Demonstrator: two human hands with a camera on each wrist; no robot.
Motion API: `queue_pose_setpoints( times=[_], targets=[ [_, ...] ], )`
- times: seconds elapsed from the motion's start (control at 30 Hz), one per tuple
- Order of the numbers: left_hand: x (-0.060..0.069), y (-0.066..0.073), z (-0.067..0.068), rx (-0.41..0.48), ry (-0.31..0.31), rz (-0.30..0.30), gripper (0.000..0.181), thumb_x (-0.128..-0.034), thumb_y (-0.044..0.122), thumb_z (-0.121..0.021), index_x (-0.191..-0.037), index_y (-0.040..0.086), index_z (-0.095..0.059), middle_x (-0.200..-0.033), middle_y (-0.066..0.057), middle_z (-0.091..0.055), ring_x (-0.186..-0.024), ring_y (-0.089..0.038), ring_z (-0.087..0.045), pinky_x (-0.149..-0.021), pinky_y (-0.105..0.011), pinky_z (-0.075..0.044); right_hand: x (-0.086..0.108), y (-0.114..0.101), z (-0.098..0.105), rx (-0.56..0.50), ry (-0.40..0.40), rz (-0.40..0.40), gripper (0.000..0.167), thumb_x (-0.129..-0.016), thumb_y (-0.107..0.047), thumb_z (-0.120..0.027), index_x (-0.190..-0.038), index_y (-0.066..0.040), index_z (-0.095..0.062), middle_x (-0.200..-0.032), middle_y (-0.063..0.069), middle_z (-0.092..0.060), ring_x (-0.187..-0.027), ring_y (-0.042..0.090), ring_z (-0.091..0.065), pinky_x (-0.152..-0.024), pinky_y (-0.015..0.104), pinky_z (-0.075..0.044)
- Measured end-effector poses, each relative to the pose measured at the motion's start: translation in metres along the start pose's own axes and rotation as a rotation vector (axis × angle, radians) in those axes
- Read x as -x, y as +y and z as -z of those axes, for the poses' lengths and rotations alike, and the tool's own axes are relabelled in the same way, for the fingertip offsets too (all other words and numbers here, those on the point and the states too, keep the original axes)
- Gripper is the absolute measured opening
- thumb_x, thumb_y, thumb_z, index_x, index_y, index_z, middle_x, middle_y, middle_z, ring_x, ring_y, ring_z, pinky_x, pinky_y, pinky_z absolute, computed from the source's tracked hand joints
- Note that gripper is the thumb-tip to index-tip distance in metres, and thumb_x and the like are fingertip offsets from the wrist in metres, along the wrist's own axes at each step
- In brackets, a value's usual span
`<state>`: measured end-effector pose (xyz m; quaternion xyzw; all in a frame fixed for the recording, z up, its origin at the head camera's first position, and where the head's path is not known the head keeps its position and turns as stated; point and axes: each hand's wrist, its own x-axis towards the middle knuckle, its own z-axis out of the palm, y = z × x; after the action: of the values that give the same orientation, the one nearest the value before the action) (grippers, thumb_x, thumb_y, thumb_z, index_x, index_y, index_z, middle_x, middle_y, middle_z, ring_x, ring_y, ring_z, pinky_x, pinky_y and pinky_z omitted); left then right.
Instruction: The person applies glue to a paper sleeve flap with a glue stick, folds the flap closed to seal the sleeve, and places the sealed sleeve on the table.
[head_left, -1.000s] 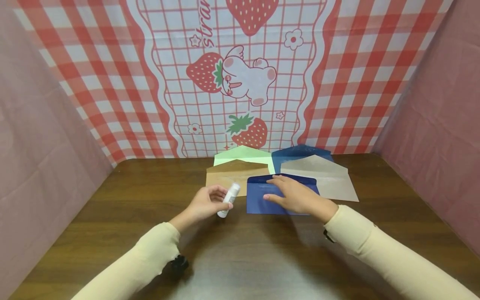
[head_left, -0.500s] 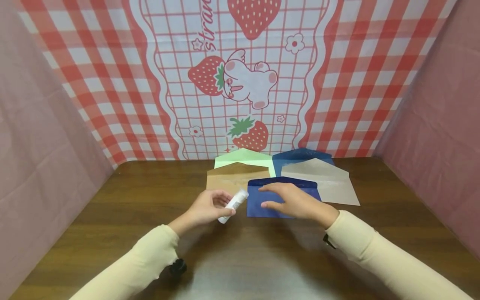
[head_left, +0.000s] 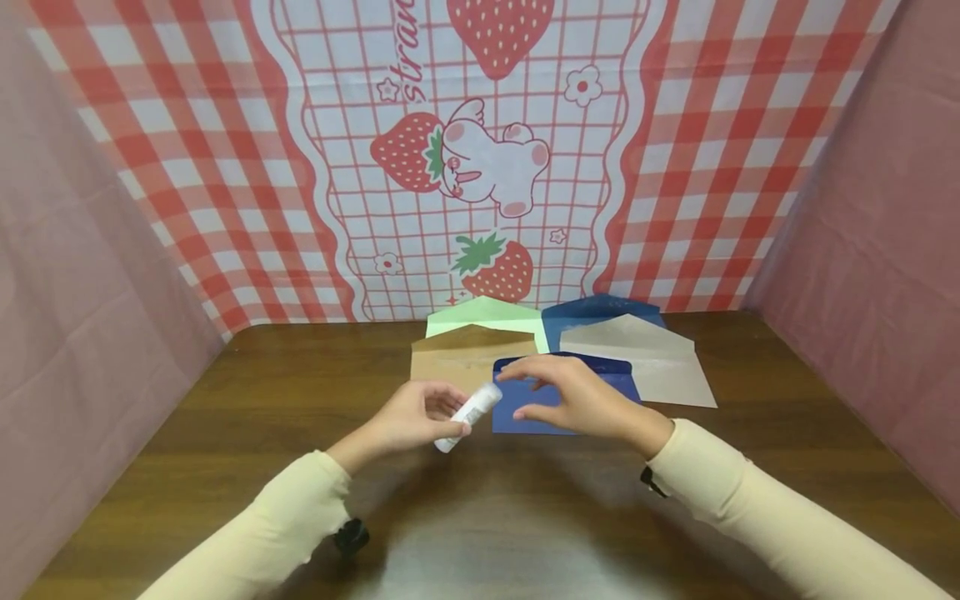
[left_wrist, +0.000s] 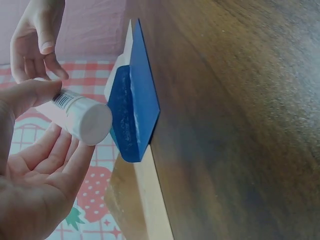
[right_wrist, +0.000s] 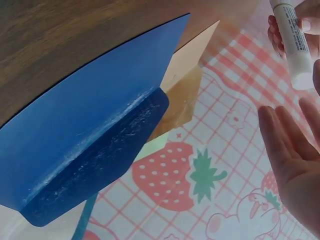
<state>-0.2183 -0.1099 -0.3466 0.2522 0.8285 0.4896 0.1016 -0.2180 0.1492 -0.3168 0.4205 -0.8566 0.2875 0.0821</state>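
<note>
In the head view my left hand (head_left: 408, 418) pinches a white glue stick (head_left: 471, 417) between thumb and fingers, tilted with its upper end to the right. My right hand (head_left: 581, 402) hovers over the blue envelope (head_left: 528, 417), fingers apart and loosely bent, holding nothing; its fingertips come close to the glue stick's upper end. I cannot tell whether they touch. White smears run along the raised flap (right_wrist: 110, 140) of that envelope and its fold, clear in the right wrist view. The printed label of the glue stick (right_wrist: 292, 37) also shows there.
Behind the blue envelope lie a tan envelope (head_left: 442, 362), a pale green one (head_left: 483, 315), a dark blue one (head_left: 600, 310) and a grey-beige one (head_left: 660, 367), flaps up and overlapping. A strawberry-patterned cloth (head_left: 495, 167) hangs behind the wooden table (head_left: 300, 367).
The glue stick has tilted further to the right in my left hand. My right hand has drawn back from the envelope's flap and shifted left towards the glue stick.
</note>
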Motion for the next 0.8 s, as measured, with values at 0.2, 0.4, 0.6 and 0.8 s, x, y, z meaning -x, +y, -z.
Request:
queue_pose_setpoints(
  times=[0.2, 0.4, 0.6, 0.8],
  targets=[
    [0.000, 0.006, 0.001, 0.030, -0.085, -0.020, 0.032, -0.0797, 0.005, -0.072, -0.106, -0.011, -0.063, -0.100, -0.025, -0.068, -0.088, -0.015, -0.067, -0.082, -0.026, -0.058, -0.001, -0.007, -0.001, 0.017, 0.059, 0.083, 0.049, -0.073, -0.020, -0.084, -0.117, -0.013, -0.065, -0.119, 0.001, -0.068, -0.108, 0.015, -0.064, -0.085, 0.032, -0.058],
    [0.001, 0.011, -0.001, 0.059, -0.155, -0.009, 0.035, -0.0802, 0.005, -0.071, -0.110, -0.010, -0.062, -0.104, -0.025, -0.067, -0.089, -0.013, -0.066, -0.083, -0.026, -0.057, -0.001, -0.010, -0.002, 0.035, 0.075, 0.199, 0.043, -0.073, -0.013, -0.083, -0.112, -0.013, -0.065, -0.115, -0.001, -0.067, -0.110, 0.014, -0.061, -0.090, 0.035, -0.055],
    [0.000, 0.014, -0.002, 0.078, -0.215, -0.008, 0.035, -0.0813, 0.006, -0.069, -0.111, -0.010, -0.061, -0.104, -0.024, -0.067, -0.089, -0.010, -0.065, -0.083, -0.025, -0.057, -0.001, -0.013, -0.003, 0.009, 0.059, 0.277, 0.041, -0.071, -0.002, -0.082, -0.107, -0.012, -0.065, -0.111, 0.003, -0.067, -0.107, 0.013, -0.061, -0.089, 0.034, -0.055],
    [0.001, 0.020, 0.001, 0.059, -0.237, -0.032, 0.034, -0.0821, 0.006, -0.069, -0.112, -0.009, -0.061, -0.105, -0.024, -0.067, -0.089, -0.008, -0.064, -0.084, -0.023, -0.056, -0.002, -0.015, -0.005, -0.013, 0.091, 0.299, 0.032, -0.074, -0.004, -0.080, -0.102, -0.011, -0.067, -0.105, 0.003, -0.069, -0.102, 0.011, -0.063, -0.085, 0.029, -0.056]
  ],
)
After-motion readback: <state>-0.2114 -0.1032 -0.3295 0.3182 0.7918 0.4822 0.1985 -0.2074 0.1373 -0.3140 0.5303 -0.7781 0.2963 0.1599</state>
